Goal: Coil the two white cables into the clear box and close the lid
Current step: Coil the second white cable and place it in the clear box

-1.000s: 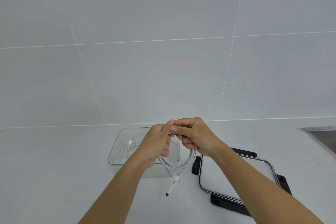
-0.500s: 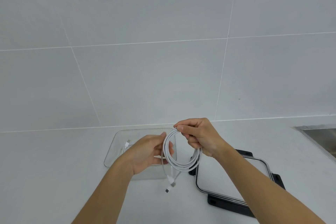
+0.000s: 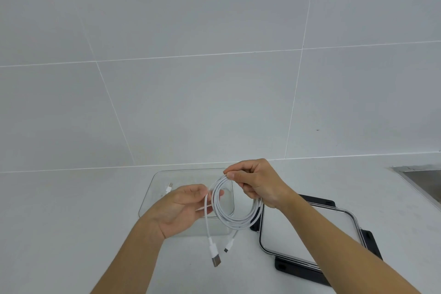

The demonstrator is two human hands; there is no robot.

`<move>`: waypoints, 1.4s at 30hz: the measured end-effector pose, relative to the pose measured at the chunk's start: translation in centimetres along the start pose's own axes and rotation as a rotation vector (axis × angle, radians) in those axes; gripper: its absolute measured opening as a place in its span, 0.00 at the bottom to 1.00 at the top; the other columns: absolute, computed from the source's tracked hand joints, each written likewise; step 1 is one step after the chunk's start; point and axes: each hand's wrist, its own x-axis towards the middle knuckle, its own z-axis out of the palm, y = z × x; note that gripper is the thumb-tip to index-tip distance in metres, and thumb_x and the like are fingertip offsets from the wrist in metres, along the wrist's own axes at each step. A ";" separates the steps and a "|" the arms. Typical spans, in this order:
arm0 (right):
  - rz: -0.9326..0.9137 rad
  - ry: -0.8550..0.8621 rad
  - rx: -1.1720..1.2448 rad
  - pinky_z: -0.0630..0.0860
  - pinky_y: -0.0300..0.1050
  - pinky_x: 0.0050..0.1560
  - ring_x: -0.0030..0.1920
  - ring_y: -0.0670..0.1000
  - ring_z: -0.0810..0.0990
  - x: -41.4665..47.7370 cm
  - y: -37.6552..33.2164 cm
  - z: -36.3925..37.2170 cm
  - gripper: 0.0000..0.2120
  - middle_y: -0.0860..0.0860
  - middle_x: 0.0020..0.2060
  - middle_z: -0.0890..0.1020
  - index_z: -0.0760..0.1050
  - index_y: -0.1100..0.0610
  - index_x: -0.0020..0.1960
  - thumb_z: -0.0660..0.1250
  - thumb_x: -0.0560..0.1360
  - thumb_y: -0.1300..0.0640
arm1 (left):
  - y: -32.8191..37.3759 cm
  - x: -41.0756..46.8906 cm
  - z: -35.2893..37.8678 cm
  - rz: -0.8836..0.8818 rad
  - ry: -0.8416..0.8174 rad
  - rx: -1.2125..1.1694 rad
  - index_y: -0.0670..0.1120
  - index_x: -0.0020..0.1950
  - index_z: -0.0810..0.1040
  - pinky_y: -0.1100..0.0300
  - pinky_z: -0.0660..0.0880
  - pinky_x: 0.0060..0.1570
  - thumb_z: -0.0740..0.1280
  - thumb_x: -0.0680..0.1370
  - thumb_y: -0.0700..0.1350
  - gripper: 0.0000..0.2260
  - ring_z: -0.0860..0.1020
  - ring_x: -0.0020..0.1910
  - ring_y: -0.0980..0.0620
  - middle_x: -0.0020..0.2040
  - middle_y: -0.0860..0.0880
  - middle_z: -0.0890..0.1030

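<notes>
Head view: on the desk (image 3: pixel 71 222), a clear box (image 3: pixel 152 188) holds one plug (image 3: pixel 169 188). Over it, the left hand (image 3: pixel 181 210) pinches a loose strand of the coiled cable (image 3: pixel 229 215); the right hand (image 3: pixel 257 184) grips its top. The lid (image 3: pixel 305 234) lies just right.

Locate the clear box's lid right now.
In the head view the lid lies flat on the counter, lower right, just right of the clear box and partly hidden by the right forearm.

This looks like a kitchen. A pale countertop (image 3: pixel 71 227) runs back to a wall of large light-grey tiles (image 3: pixel 202 107) with thin white grout lines. What appears to be a stainless-steel sink (image 3: pixel 421 174) is sunk in at the countertop's far right edge.
</notes>
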 end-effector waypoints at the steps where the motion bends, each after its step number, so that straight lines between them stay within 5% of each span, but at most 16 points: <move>1: -0.005 -0.007 -0.003 0.57 0.32 0.20 0.20 0.45 0.61 0.1 -0.1 0.1 0.04 0.46 0.21 0.69 0.83 0.57 0.40 0.70 0.72 0.62 | -0.4 0.1 0.1 0.012 -0.016 -0.064 0.39 0.37 0.78 0.48 0.71 0.60 0.81 0.59 0.45 0.17 0.80 0.53 0.43 0.49 0.39 0.82; 5: -0.009 -0.018 0.007 0.58 0.32 0.20 0.19 0.44 0.61 0.3 -0.1 0.3 0.03 0.46 0.21 0.70 0.83 0.57 0.41 0.70 0.72 0.62 | -1.1 0.4 0.9 0.063 0.000 -0.142 0.39 0.35 0.79 0.50 0.77 0.49 0.83 0.55 0.44 0.18 0.81 0.39 0.47 0.42 0.43 0.83; 7: -0.001 -0.013 0.020 0.58 0.32 0.20 0.19 0.44 0.61 0.4 0.0 0.2 0.03 0.45 0.21 0.70 0.83 0.57 0.41 0.70 0.71 0.61 | -1.1 0.5 1.4 0.087 0.036 -0.138 0.40 0.32 0.79 0.52 0.79 0.46 0.79 0.62 0.40 0.10 0.78 0.34 0.49 0.40 0.44 0.80; 9: 0.013 0.005 0.039 0.57 0.32 0.20 0.19 0.44 0.61 0.4 0.2 0.0 0.02 0.46 0.21 0.70 0.83 0.58 0.41 0.71 0.71 0.61 | -1.0 0.6 2.1 0.126 0.087 -0.070 0.41 0.29 0.78 0.55 0.77 0.42 0.71 0.66 0.36 0.06 0.77 0.31 0.49 0.39 0.45 0.77; 13: 0.036 0.033 0.050 0.57 0.32 0.20 0.19 0.45 0.61 0.2 0.4 -0.3 0.02 0.46 0.21 0.70 0.83 0.58 0.42 0.71 0.71 0.61 | -1.1 1.1 3.1 0.193 0.229 0.141 0.43 0.27 0.78 0.60 0.77 0.35 0.71 0.66 0.30 0.12 0.78 0.28 0.49 0.36 0.49 0.81; 22: -0.025 0.061 0.034 0.58 0.33 0.20 0.19 0.45 0.61 -0.1 0.3 -0.6 0.03 0.47 0.21 0.70 0.83 0.57 0.42 0.70 0.72 0.62 | -1.8 2.2 3.9 0.333 0.437 0.366 0.44 0.43 0.63 0.53 0.80 0.38 0.74 0.67 0.32 0.21 0.80 0.30 0.48 0.41 0.47 0.85; 26: -0.046 0.055 0.051 0.58 0.33 0.20 0.19 0.45 0.61 0.0 0.4 -0.3 0.04 0.46 0.21 0.70 0.83 0.56 0.41 0.70 0.72 0.62 | -1.9 2.4 4.2 0.361 0.537 0.530 0.48 0.42 0.63 0.62 0.74 0.28 0.72 0.71 0.37 0.17 0.79 0.25 0.50 0.43 0.47 0.84; 29: -0.056 0.061 0.066 0.58 0.32 0.20 0.19 0.45 0.61 0.1 0.4 -0.2 0.04 0.46 0.21 0.70 0.83 0.56 0.42 0.70 0.72 0.62 | -2.1 2.8 4.5 0.380 0.617 0.733 0.53 0.41 0.62 0.60 0.71 0.27 0.68 0.74 0.40 0.15 0.79 0.25 0.54 0.44 0.52 0.82; 34: -0.068 0.046 0.063 0.58 0.32 0.21 0.19 0.45 0.61 0.1 0.2 0.2 0.04 0.46 0.21 0.70 0.83 0.55 0.42 0.70 0.72 0.62 | -2.5 3.2 4.6 0.445 0.703 0.993 0.54 0.41 0.59 0.64 0.73 0.27 0.59 0.77 0.35 0.15 0.79 0.26 0.55 0.44 0.56 0.80; 37: -0.089 0.035 0.058 0.59 0.32 0.20 0.19 0.45 0.61 0.0 0.1 0.3 0.05 0.46 0.21 0.70 0.83 0.54 0.42 0.70 0.72 0.62 | -2.7 3.3 4.8 0.485 0.756 1.134 0.49 0.46 0.58 0.48 0.77 0.37 0.56 0.77 0.34 0.10 0.80 0.34 0.42 0.46 0.49 0.81; 42: -0.095 0.047 0.028 0.59 0.32 0.20 0.19 0.45 0.62 -0.1 -0.1 0.3 0.05 0.47 0.22 0.71 0.82 0.54 0.42 0.70 0.72 0.63 | -2.8 3.5 4.6 0.463 0.859 1.437 0.49 0.45 0.54 0.55 0.65 0.32 0.58 0.78 0.44 0.11 0.74 0.33 0.42 0.31 0.48 0.76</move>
